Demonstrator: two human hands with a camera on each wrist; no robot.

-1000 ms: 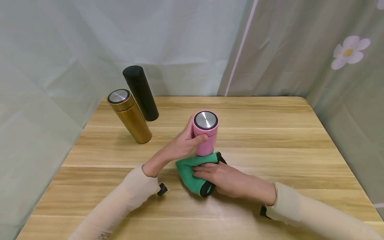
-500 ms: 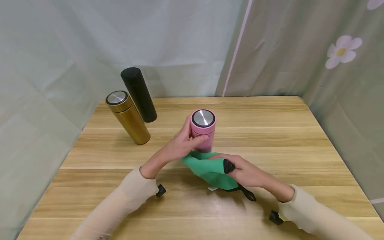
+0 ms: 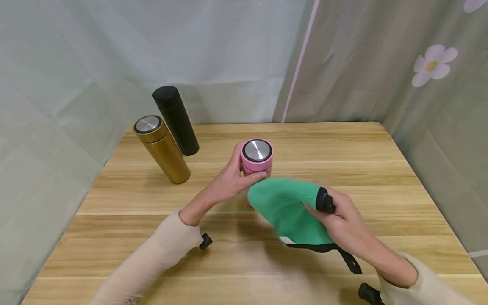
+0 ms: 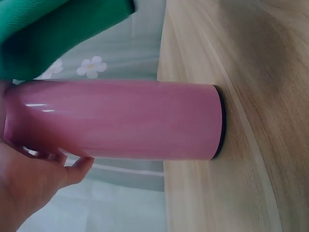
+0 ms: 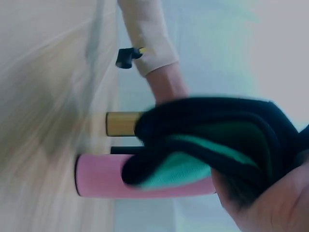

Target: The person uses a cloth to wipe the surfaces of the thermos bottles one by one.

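Note:
A pink thermos flask (image 3: pixel 256 164) with a silver-topped lid stands upright on the table. My left hand (image 3: pixel 227 181) grips it around its upper part, thumb across the front. In the left wrist view the flask's lower body (image 4: pixel 145 121) and dark base ring touch the wood. My right hand (image 3: pixel 345 222) holds a green cloth (image 3: pixel 289 207) with black edging and a loop, raised off the table just in front of the flask. The cloth hides the flask's lower part in the head view. In the right wrist view the folded cloth (image 5: pixel 183 169) partly covers the flask.
A gold thermos flask (image 3: pixel 163 150) with a silver-topped lid stands at the left of the wooden table (image 3: pixel 343 161). Behind it is a taller black flask (image 3: pixel 177 120). A pale curtain (image 3: pixel 228 55) with flower prints hangs behind the table.
My right hand has lifted the green cloth off the table by the flask's base and moved it up and to the right, unfolding it. My left hand stays on the pink flask.

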